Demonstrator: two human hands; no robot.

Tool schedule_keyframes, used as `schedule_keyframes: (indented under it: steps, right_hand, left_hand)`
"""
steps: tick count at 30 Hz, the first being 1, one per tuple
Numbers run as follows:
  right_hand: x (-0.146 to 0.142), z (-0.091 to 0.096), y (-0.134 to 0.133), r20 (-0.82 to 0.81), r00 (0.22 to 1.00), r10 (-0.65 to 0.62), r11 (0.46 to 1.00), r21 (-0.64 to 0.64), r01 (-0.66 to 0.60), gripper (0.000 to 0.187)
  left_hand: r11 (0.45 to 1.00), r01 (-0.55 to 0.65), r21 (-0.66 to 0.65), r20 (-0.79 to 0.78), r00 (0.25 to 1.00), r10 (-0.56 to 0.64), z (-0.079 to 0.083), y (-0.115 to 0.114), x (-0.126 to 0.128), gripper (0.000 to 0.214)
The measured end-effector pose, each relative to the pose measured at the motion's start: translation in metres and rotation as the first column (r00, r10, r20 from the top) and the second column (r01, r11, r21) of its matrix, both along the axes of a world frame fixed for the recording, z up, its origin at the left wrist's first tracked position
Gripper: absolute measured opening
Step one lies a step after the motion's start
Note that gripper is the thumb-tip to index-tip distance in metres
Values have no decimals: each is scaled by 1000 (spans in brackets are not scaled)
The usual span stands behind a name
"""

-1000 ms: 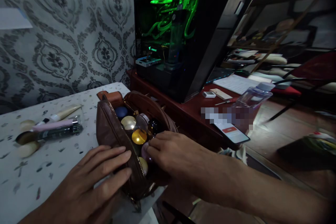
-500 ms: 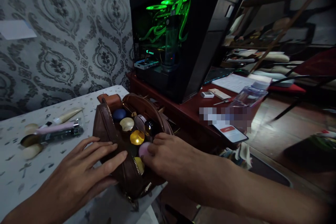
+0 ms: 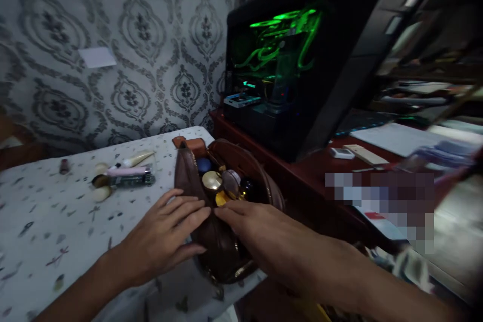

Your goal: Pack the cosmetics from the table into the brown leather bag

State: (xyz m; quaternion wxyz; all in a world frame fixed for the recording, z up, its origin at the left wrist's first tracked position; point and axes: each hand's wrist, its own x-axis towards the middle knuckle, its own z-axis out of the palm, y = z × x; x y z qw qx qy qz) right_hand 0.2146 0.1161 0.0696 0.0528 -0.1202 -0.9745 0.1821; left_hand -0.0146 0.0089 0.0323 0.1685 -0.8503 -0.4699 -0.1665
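A brown zippered bag [image 3: 184, 168] stands gaping on the patterned tabletop. Inside it are a blue round item [image 3: 203, 164], a pale gold round lid [image 3: 212, 180], a greyish-lilac round item [image 3: 231, 181], a shiny yellow item [image 3: 222, 198] and a dark glossy item [image 3: 247, 188]. My left hand [image 3: 162, 239] lies against the bag's left side, fingers stretched out, thumb apart. Across the opening reaches my right hand [image 3: 252, 224], its fingers extended toward the left rim, covering the near contents. What lies under its palm is hidden.
A group of tubes and brushes [image 3: 130, 173] lies on the white patterned tabletop [image 3: 30, 256] to the left. Behind the bag, a computer case [image 3: 275, 80] glowing green stands on a red desk [image 3: 309, 176]. A small white device [image 3: 341, 153], papers and a blurred bottle are at right.
The view has swung left, so everything sits further right. My right hand has shifted toward the bag's left rim, with fingers straighter; the lilac ball it touched is now hidden.
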Motion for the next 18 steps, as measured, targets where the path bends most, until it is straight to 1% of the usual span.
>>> schedule_keyframes:
  steps: [3, 6, 8, 10, 12, 14, 16, 18]
  right_hand:
    - [1, -13, 10, -65, 997, 43, 999, 7, -43, 48]
    - [1, -27, 19, -131, 989, 71, 997, 35, -67, 54]
    - [0, -33, 22, -147, 987, 58, 998, 45, -52, 56]
    - [-1, -35, 22, -150, 988, 20, 998, 61, -11, 55]
    - [-3, -34, 21, -154, 988, -15, 996, 85, 28, 54]
    - [-6, -30, 19, -162, 986, -47, 992, 106, 65, 52]
    - [-10, -25, 18, -180, 981, -74, 989, 112, 95, 52]
    - [-14, -19, 15, -241, 968, -71, 989, 108, 100, 52]
  left_hand:
    - [998, -47, -33, -17, 999, 47, -10, -5, -5, 52]
    - [990, -130, -52, -18, 991, 129, -23, -12, -18, 61]
    - [979, -197, -57, -15, 980, 197, -33, -15, -34, 63]
    - [956, -285, -66, -23, 959, 284, -42, -13, -57, 63]
    - [909, -409, -81, -25, 912, 409, -53, -9, -86, 62]
    - [825, -560, -82, -7, 828, 561, -64, -2, -119, 61]
    - [723, -687, -71, -10, 725, 689, -75, 3, -148, 59]
    - [648, -760, -54, -30, 650, 759, -87, 6, -171, 64]
